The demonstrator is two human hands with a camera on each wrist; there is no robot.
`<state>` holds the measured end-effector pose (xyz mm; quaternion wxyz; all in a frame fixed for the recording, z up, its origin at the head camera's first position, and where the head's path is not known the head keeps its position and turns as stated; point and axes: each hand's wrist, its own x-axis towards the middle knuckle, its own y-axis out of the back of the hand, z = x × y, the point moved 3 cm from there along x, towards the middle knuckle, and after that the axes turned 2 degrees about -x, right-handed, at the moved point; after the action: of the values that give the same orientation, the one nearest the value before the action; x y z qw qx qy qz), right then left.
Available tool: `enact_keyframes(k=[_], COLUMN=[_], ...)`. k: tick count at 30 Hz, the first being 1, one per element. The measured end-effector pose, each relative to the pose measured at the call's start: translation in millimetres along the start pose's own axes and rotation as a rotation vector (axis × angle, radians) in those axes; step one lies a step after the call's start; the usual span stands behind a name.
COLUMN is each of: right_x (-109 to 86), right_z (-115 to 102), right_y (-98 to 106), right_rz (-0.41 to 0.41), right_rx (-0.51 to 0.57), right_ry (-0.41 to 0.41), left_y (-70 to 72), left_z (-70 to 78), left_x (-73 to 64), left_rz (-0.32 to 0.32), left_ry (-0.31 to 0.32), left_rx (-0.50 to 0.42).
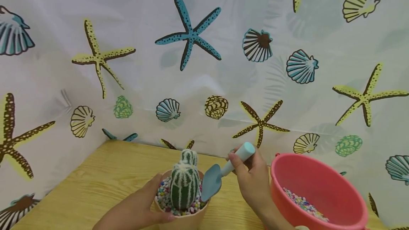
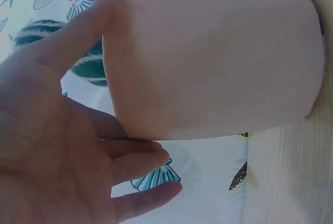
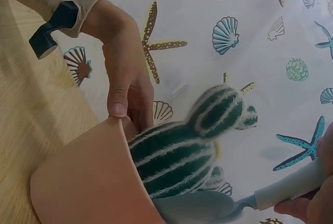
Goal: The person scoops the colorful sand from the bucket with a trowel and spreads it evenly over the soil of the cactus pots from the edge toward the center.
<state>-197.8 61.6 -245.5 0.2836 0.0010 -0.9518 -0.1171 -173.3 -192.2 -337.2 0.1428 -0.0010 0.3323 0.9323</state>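
A peach flower pot (image 1: 183, 222) stands on the wooden table, filled with multicoloured pebbles (image 1: 163, 191) around a green cactus (image 1: 183, 189) with white fuzzy stripes. My left hand (image 1: 140, 201) grips the pot by its left rim, with the thumb on the near side; in the right wrist view the thumb lies over the rim. To the right, my right hand (image 1: 254, 178) holds a blue-grey trowel (image 1: 212, 183) by its pale handle. The trowel is tilted, handle up, and its blade tip meets the pebbles inside the right rim, close beside the cactus.
A large red tub (image 1: 314, 162) stands right of my right hand, with a patch of similar pebbles (image 1: 303, 203) on its bottom. Behind the table (image 1: 105, 173) hangs a white cloth (image 1: 204, 77) printed with starfish and shells.
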Motion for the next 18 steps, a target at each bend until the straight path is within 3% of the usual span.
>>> enact_keyframes(k=[5,13,18], right_x=[4.5,3.1,4.0], right_z=[-2.9,4.3,5.2], right_y=[-2.1,-5.9,-6.8], right_rz=[0.002,0.002,-0.019], right_rx=[0.014,0.042,0.042], right_ry=[0.053,0.02,0.048], left_y=[0.5,-2.4,-3.0], left_z=[0.7,-2.2,0.8], left_x=[-0.2,1.1,-1.1], left_rz=[-0.002,-0.029,-0.016], left_ry=[0.002,-0.023,-0.035], left_rx=[0.006,-0.006,0.022])
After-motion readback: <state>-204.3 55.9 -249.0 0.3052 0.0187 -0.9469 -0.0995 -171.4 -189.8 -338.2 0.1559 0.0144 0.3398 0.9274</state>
